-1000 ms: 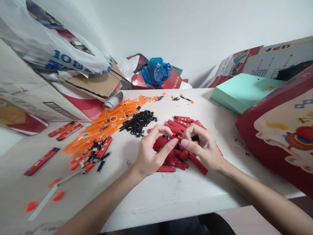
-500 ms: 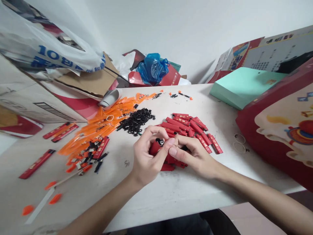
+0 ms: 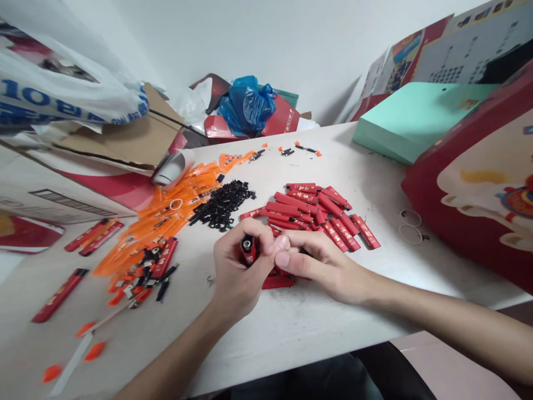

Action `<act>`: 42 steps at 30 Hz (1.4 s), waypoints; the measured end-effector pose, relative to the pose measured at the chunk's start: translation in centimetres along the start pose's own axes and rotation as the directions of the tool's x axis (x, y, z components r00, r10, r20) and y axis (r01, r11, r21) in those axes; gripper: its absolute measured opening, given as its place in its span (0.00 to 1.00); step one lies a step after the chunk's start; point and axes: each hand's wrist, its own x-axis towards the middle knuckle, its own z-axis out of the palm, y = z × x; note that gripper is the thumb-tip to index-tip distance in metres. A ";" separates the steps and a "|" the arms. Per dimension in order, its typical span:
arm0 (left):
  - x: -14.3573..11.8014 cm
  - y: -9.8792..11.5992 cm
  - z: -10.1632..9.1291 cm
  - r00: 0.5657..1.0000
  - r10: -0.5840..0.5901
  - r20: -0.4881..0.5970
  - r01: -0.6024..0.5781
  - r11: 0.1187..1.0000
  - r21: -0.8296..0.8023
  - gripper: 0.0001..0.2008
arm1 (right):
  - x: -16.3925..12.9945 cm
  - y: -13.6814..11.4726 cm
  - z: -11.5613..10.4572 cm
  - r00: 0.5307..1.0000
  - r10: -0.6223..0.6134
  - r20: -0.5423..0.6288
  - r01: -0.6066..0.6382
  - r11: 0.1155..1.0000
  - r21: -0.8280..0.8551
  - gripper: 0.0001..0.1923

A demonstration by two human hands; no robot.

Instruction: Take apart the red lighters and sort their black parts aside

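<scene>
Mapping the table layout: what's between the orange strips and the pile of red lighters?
Head view: a heap of small black parts lies between the orange strips and the red lighters.

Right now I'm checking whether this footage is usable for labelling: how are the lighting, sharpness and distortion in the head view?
Head view: soft, even light with only faint shadows under the hands; the left hand holding a red lighter and the right hand look sharp; wide-angle distortion bends the table edge and stretches the plastic bag and red box at the borders; no strong glare.
</scene>
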 end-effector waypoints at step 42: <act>5.6 -2.2 -4.7 0.960 -0.157 -0.232 0.135 0.985 -0.108 0.06 | 2.7 -0.4 -5.1 0.827 -0.459 -0.325 0.119 0.708 -0.696 0.27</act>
